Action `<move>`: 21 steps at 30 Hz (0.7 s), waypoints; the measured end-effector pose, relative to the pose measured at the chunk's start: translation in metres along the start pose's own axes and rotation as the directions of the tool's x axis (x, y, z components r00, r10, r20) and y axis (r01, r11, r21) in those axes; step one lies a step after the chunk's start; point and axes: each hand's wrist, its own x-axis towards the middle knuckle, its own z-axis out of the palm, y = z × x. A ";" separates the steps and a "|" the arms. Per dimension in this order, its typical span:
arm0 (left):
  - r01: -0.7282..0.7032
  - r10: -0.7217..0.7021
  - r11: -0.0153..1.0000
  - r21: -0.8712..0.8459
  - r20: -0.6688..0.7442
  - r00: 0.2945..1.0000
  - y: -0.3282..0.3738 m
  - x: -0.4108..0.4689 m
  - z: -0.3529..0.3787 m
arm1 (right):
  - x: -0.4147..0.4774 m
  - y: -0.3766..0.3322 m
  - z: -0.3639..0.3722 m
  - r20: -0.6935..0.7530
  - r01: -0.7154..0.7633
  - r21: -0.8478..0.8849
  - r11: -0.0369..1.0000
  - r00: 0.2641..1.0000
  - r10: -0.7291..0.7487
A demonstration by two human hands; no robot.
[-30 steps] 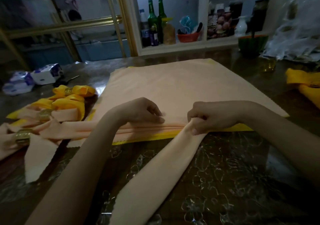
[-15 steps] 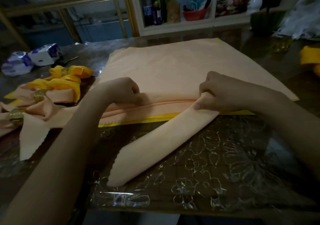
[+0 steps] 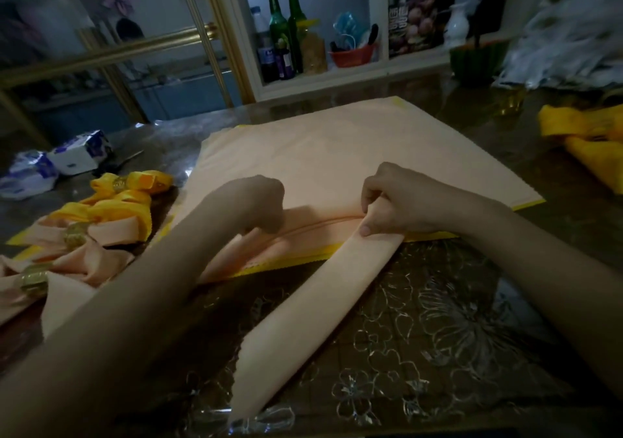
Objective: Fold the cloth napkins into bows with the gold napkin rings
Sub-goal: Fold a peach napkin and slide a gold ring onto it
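Far left, tissue packs [image 3: 76, 156] sit on the bench [image 3: 455, 329]. Just beside them lie finished bows [image 3: 111, 211] in yellow and peach, each cinched by a gold napkin ring [image 3: 73, 235]. The lowest bow is cut off by the frame edge and partly covered by the left forearm. The left hand [image 3: 261, 201] is knuckles-up on the peach napkin strip [image 3: 317, 302], fingers curled under. The fingertips are hidden, so cannot tell if it pinches or only presses. The strip's middle lies along the near edge of the flat napkin stack [image 3: 337, 147], and one tail runs diagonally toward the camera over the clear floral bench cover. The other tail disappears under the left arm. The right hand [image 3: 394, 201] pinches the strip at the bend, thumb on top, fingers curled over the fold. Far right is a pile of yellow napkins [image 3: 586, 134], partly out of frame. The cloth looks light, soft and floppy, and holds a crease only while pinned, so the folds will likely spring open if released. Best hold is at the two bends near centre, gathering there for the ring. No loose ring is visible near the hands. The scene is dim and the stack's layer count is unclear.
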 end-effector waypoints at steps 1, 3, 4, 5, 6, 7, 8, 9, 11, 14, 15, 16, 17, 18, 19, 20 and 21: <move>-0.006 0.010 0.999 -0.039 0.110 0.994 0.002 0.001 -0.014 | 0.000 0.001 -0.002 -0.007 -0.001 0.011 1.000 1.000 0.001; -0.002 0.038 0.989 -0.145 0.248 0.968 0.002 0.001 -0.040 | 0.000 0.001 -0.002 -0.002 -0.016 0.033 0.999 1.000 0.016; 0.004 0.054 0.976 -0.219 0.259 0.964 0.001 -0.003 -0.053 | 0.000 0.000 -0.002 -0.004 -0.025 0.048 0.999 1.000 0.025; 0.007 0.067 0.951 -0.308 0.232 0.970 0.001 -0.007 -0.064 | 0.000 0.001 -0.002 -0.006 -0.034 0.069 0.997 0.999 0.035; 0.007 0.075 0.911 -0.412 0.181 0.981 0.003 -0.012 -0.071 | 0.000 0.001 -0.002 -0.010 -0.041 0.093 0.995 0.999 0.042; 0.003 0.064 0.857 -0.516 0.113 0.992 0.006 -0.016 -0.072 | 0.001 0.002 -0.001 -0.008 -0.041 0.113 0.993 0.999 0.042; 0.003 0.033 0.799 -0.601 0.048 0.998 0.011 -0.021 -0.069 | 0.002 0.003 -0.001 -0.001 -0.041 0.126 0.991 0.999 0.042; -0.002 -0.008 0.760 -0.650 -0.012 1.000 0.019 -0.024 -0.059 | 0.002 0.004 0.000 0.006 -0.042 0.139 0.989 0.999 0.041; -0.038 -0.051 0.740 -0.672 -0.112 0.992 0.037 -0.026 -0.023 | 0.004 0.004 0.001 0.015 -0.041 0.157 0.987 0.999 0.039; -0.099 -0.032 0.643 -0.760 -0.156 0.987 0.060 -0.037 0.030 | -0.003 0.007 -0.005 -0.003 -0.005 0.212 0.977 1.000 0.006; -0.109 0.005 0.570 -0.814 -0.129 0.992 0.059 -0.041 0.039 | -0.004 0.007 -0.007 0.007 0.006 0.240 0.971 1.000 -0.008; -0.124 0.048 0.480 -0.868 -0.116 0.992 0.059 -0.048 0.043 | -0.006 0.009 -0.010 0.019 0.008 0.267 0.964 1.000 -0.013; -0.145 0.088 0.427 -0.892 -0.118 0.989 0.057 -0.055 0.042 | -0.006 0.010 -0.011 0.033 0.005 0.291 0.957 0.999 -0.016; -0.177 0.124 0.446 -0.877 -0.135 0.983 0.055 -0.061 0.041 | -0.006 0.010 -0.012 0.043 0.003 0.307 0.952 0.999 -0.017; -0.228 0.145 0.576 -0.785 -0.176 0.974 0.054 -0.064 0.040 | -0.006 0.011 -0.012 0.049 0.001 0.316 0.949 0.999 -0.018; -0.271 0.157 0.725 -0.633 -0.231 0.960 0.052 -0.065 0.039 | -0.006 0.011 -0.013 0.056 0.001 0.319 0.948 0.998 -0.020; -0.289 0.160 0.825 -0.485 -0.289 0.944 0.051 -0.066 0.038 | -0.007 0.011 -0.013 0.069 -0.001 0.315 0.949 0.997 -0.022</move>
